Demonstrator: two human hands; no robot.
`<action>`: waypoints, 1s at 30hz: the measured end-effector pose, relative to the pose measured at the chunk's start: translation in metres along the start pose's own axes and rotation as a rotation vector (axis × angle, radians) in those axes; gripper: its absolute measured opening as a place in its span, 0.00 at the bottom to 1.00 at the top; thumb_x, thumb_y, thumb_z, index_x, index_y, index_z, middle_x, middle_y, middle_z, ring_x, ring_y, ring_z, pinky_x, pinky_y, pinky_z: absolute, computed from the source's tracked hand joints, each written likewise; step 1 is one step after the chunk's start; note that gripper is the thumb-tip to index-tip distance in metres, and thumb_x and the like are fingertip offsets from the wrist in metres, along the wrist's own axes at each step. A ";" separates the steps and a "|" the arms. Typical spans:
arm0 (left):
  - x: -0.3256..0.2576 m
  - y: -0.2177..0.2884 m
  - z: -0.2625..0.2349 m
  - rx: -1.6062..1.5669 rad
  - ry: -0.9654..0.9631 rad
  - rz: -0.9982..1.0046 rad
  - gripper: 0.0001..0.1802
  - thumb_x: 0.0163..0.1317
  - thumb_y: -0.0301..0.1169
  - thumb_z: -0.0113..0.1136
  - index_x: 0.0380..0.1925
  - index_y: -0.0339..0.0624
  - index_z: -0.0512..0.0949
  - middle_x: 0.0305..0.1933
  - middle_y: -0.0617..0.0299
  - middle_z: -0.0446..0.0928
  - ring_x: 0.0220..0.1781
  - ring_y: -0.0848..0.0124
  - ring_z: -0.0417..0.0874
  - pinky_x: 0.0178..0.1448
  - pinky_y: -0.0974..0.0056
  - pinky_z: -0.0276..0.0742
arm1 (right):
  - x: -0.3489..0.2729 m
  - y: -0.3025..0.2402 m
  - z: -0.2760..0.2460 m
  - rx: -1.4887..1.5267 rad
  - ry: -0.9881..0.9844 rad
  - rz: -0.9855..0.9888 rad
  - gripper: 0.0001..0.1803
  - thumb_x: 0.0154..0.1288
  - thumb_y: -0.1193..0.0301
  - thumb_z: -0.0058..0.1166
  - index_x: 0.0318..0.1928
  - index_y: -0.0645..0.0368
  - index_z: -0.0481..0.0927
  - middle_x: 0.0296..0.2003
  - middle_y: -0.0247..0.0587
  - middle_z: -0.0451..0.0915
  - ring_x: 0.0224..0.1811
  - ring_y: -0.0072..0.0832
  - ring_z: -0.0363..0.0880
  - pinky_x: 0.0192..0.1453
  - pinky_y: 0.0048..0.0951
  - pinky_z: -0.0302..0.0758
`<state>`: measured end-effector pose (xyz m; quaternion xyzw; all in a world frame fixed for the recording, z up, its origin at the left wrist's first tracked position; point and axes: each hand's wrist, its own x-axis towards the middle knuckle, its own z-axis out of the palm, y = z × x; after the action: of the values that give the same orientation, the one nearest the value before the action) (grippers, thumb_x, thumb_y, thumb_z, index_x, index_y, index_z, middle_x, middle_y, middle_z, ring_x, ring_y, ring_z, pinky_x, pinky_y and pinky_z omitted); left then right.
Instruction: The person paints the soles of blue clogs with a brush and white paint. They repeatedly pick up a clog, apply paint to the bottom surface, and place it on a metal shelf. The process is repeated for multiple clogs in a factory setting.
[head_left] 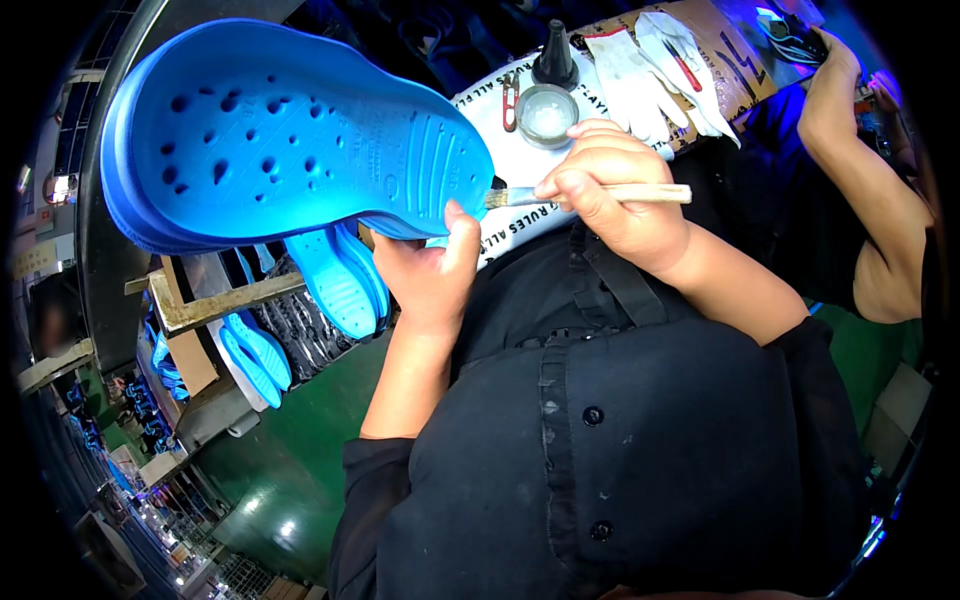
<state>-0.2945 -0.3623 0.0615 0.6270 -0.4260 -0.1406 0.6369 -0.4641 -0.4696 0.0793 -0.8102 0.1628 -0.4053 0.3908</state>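
Note:
A large blue shoe sole (350, 130), pitted with round hollows at its wide end and ribbed near the heel, fills the upper left. My left hand (428, 262) grips its narrow heel end, thumb on top and fingers underneath. Between the fingers and thumb of my right hand (615, 195) is a flat paintbrush (645, 193) with a pale wooden handle. Its bristles meet the rim of the heel, close to my left thumb. Just beyond the brush stands a round glass jar (547, 116) with whitish contents.
Behind the jar are a black cone-shaped bottle (556, 60), red thread snips (510, 100) and white gloves (632, 85) with a red-handled tool (684, 68). More blue soles (335, 285) sit below left by a wooden frame (205, 305). Another person's arm (870, 180) reaches in at right.

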 end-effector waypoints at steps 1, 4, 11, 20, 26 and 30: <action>0.000 0.001 0.000 -0.007 0.000 -0.013 0.23 0.50 0.20 0.60 0.47 0.28 0.66 0.41 0.53 0.76 0.41 0.68 0.79 0.49 0.66 0.74 | 0.000 0.000 0.002 -0.013 -0.014 -0.008 0.15 0.67 0.69 0.47 0.26 0.60 0.82 0.17 0.33 0.77 0.24 0.26 0.75 0.54 0.36 0.68; 0.000 0.000 -0.007 0.047 -0.069 -0.068 0.28 0.52 0.22 0.60 0.53 0.31 0.63 0.49 0.52 0.73 0.49 0.66 0.76 0.59 0.62 0.69 | -0.001 0.000 0.001 0.044 0.012 0.070 0.14 0.66 0.69 0.50 0.25 0.61 0.82 0.17 0.34 0.77 0.25 0.27 0.75 0.45 0.32 0.69; 0.000 0.001 -0.006 0.018 -0.050 -0.103 0.28 0.53 0.23 0.61 0.53 0.31 0.63 0.50 0.51 0.72 0.51 0.65 0.75 0.60 0.61 0.68 | -0.002 0.005 0.006 0.048 0.035 0.050 0.17 0.69 0.67 0.45 0.26 0.60 0.81 0.20 0.34 0.77 0.23 0.23 0.73 0.57 0.36 0.65; 0.000 -0.003 -0.005 0.049 -0.004 -0.064 0.24 0.50 0.24 0.62 0.47 0.30 0.67 0.42 0.53 0.76 0.42 0.68 0.79 0.51 0.65 0.74 | -0.001 -0.001 -0.003 0.043 0.023 0.153 0.15 0.68 0.68 0.46 0.26 0.60 0.81 0.21 0.32 0.78 0.28 0.26 0.74 0.58 0.39 0.65; -0.002 0.002 -0.005 0.033 -0.016 -0.092 0.23 0.50 0.23 0.62 0.46 0.29 0.68 0.40 0.53 0.78 0.41 0.69 0.80 0.51 0.65 0.74 | 0.000 0.006 -0.005 -0.106 0.027 -0.038 0.12 0.62 0.69 0.53 0.24 0.60 0.80 0.21 0.39 0.78 0.28 0.34 0.75 0.39 0.31 0.68; -0.002 0.000 -0.010 0.040 -0.037 -0.027 0.20 0.51 0.21 0.61 0.44 0.28 0.70 0.40 0.54 0.78 0.41 0.68 0.80 0.51 0.65 0.73 | -0.005 0.008 -0.021 -0.097 0.124 0.010 0.12 0.62 0.70 0.52 0.23 0.60 0.79 0.21 0.40 0.77 0.27 0.34 0.74 0.39 0.32 0.69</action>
<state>-0.2885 -0.3545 0.0625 0.6427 -0.4318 -0.1523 0.6142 -0.4834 -0.4826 0.0787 -0.8008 0.2099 -0.4443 0.3424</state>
